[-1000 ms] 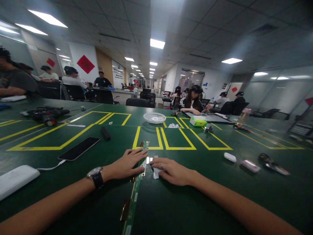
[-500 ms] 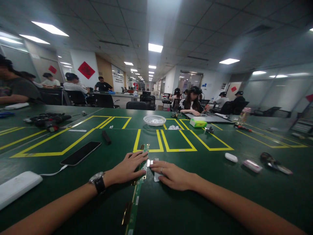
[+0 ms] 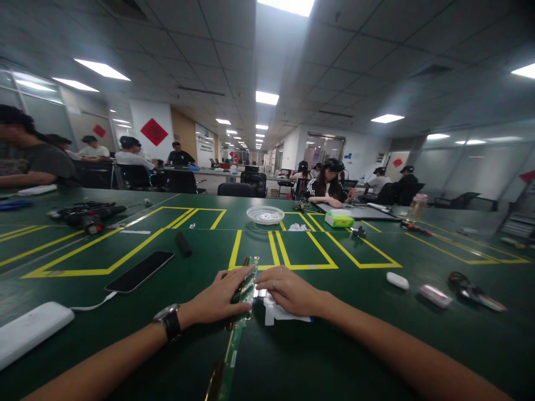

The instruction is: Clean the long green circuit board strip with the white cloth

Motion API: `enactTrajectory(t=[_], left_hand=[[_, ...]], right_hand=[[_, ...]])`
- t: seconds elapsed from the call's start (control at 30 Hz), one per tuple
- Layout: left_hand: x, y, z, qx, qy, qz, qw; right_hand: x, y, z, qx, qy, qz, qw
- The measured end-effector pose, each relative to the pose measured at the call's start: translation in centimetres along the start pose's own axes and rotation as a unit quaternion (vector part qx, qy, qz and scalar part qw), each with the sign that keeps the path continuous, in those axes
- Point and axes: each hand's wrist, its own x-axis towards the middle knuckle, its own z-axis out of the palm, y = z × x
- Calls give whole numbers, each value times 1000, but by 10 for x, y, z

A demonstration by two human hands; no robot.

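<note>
A long, narrow green circuit board [image 3: 234, 345] with gold-coloured flaps along its left side runs away from me on the table. My left hand [image 3: 219, 298] lies across its far part, fingers stretched forward along it and thumb pressed at its right edge, holding it. My right hand [image 3: 295, 291] is closed at the board's right side, its bent fingers on a silvery end of a white flat cable [image 3: 270, 315]. Blue shows at the cable's other end. The fingers hide most of the spot where cable and board meet.
Left of me lie a phone [image 3: 140, 272], a white power bank [image 3: 33, 334] and a black bar [image 3: 183, 244]. Ahead stands a white basket [image 3: 265, 215]; a green tissue pack [image 3: 339, 218] is farther right. A white case [image 3: 397, 280] lies right. Another person [image 3: 330, 186] sits across the table.
My right hand has curled its fingers and moved slightly forward against the board. More of the white cable shows beneath it, with its blue end. My left hand stays on the board.
</note>
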Motion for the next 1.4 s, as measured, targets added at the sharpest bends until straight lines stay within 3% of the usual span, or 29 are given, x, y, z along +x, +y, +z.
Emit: enactTrajectory(t=[0.17,0.23,0.33,0.4,0.43,0.6,0.93,1.07,1.27,1.4], left_hand=[[6,-11,3,-137,135,-72,979],[8,-15,5,-165,176,-98,965],[9,-17,6,-155,180,-101,966],[9,-16,7,-127,168,-86,974],[8,-16,7,-114,161,-82,977],[7,-17,9,-76,140,-84,984],[3,-11,5,-52,112,-69,990],[3,-9,3,-53,104,-66,991],[2,-8,2,-65,104,-71,990],[3,-8,1,-72,123,-58,988]], right_hand=[[19,11,13,-25,-65,-59,996],[13,19,16,-41,-62,-39,996],[-11,40,12,-90,-23,101,991],[-33,60,3,-133,-3,267,954],[-44,71,-2,-147,7,319,936],[-79,111,-24,-173,19,441,881],[-87,123,-14,-153,-15,444,883],[-88,123,-22,-156,-26,445,881],[-88,122,-37,-212,4,458,863],[-79,121,-35,-211,-25,443,871]])
